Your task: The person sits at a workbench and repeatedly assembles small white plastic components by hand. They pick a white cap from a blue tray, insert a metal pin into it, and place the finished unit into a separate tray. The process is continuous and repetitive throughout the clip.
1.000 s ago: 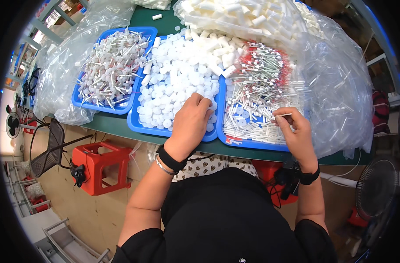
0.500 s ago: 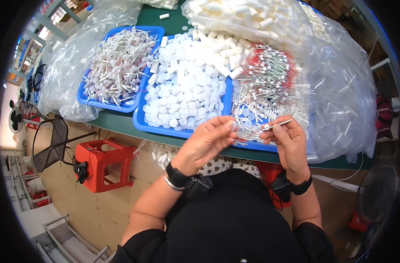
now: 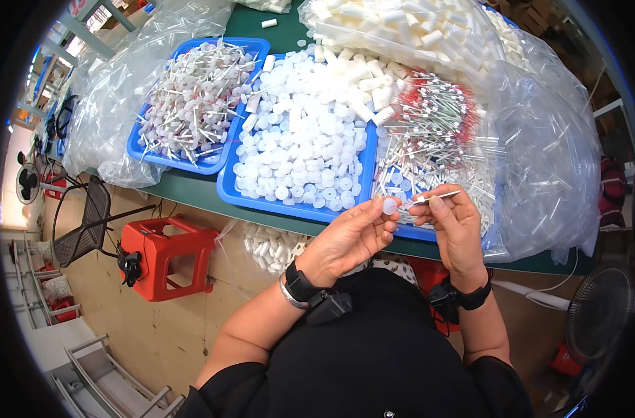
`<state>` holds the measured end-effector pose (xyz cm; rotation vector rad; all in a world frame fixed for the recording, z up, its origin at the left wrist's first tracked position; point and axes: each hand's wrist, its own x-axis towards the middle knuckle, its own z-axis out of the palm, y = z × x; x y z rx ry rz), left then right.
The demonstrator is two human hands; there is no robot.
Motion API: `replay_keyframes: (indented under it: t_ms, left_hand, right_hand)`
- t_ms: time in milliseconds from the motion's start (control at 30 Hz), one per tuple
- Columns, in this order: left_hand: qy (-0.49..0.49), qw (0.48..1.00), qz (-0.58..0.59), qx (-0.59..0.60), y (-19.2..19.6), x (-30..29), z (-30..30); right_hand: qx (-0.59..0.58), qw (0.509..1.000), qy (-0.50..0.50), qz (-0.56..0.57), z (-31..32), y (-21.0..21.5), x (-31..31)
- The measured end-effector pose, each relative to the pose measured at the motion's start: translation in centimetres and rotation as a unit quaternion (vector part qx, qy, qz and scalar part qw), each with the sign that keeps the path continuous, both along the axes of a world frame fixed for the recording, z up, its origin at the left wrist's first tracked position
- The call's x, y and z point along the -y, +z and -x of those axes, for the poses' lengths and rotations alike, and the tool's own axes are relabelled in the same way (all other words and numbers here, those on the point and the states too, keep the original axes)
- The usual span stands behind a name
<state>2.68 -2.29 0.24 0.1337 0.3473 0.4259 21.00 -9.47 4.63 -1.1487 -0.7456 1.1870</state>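
Over the table's near edge, we've got our left hand (image 3: 349,237) pinching a white cap (image 3: 389,205) at the fingertips, rest of the fingers loosely curled. Our right hand (image 3: 453,223) is closed on a thin tube (image 3: 432,199), its tip just beside the cap. Both sit just in front of the blue tray (image 3: 275,202) full of caps. Tubes (image 3: 436,132) are piled to the right, a red stool (image 3: 165,254) is under the table.

Both forearms are raised from the lower edge, bent inward. The left hand (image 3: 349,237) and right hand (image 3: 453,223) are held close together, just apart, fingertips pinched and facing each other. A dark band is worn on each wrist.
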Motion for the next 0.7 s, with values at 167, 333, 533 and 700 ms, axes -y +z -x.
replay_keyframes:
  t_ms: [167,333,533,700]
  left_hand:
    - [0.010,1.000,0.006,0.001,-0.2,0.0,0.0]
    - [0.017,0.999,-0.033,-0.031,0.4,-0.1,0.0]
    - [0.025,0.997,-0.044,-0.057,0.5,0.1,-0.1]
    - [0.038,0.993,-0.067,-0.093,0.3,0.5,-0.3]
  right_hand:
    - [0.035,0.999,-0.005,-0.001,0.0,-0.1,0.1]
    - [0.119,0.993,0.014,-0.008,0.6,0.6,0.4]
    - [0.461,0.884,0.041,-0.068,0.1,1.2,0.3]
    - [0.572,0.807,0.047,-0.136,0.0,0.5,0.1]
